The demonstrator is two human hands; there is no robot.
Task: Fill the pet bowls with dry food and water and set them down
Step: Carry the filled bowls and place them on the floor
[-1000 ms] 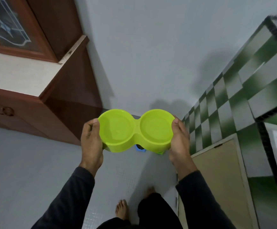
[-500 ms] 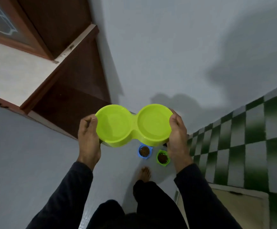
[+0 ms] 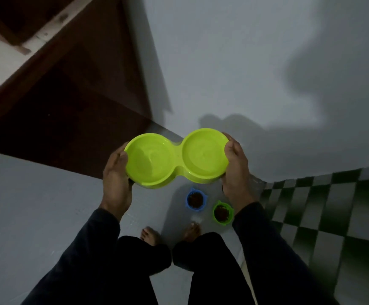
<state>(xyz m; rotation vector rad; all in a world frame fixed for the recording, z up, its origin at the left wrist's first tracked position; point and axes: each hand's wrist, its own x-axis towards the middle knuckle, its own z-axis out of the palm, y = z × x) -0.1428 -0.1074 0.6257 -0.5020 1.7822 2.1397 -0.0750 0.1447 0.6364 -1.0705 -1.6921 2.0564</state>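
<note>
The lime double bowl [image 3: 177, 158] is held in the air between both hands: the left hand [image 3: 116, 177] grips its left end, the right hand [image 3: 236, 170] its right end, above the blue bowl [image 3: 195, 199] and green bowl [image 3: 222, 213] of kibble on the floor [image 3: 36, 205].

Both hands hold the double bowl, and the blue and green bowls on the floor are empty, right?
Not empty. The head view shows the blue bowl and the green bowl on the floor holding dark dry food. Left hand and right hand do hold the double bowl.
</note>
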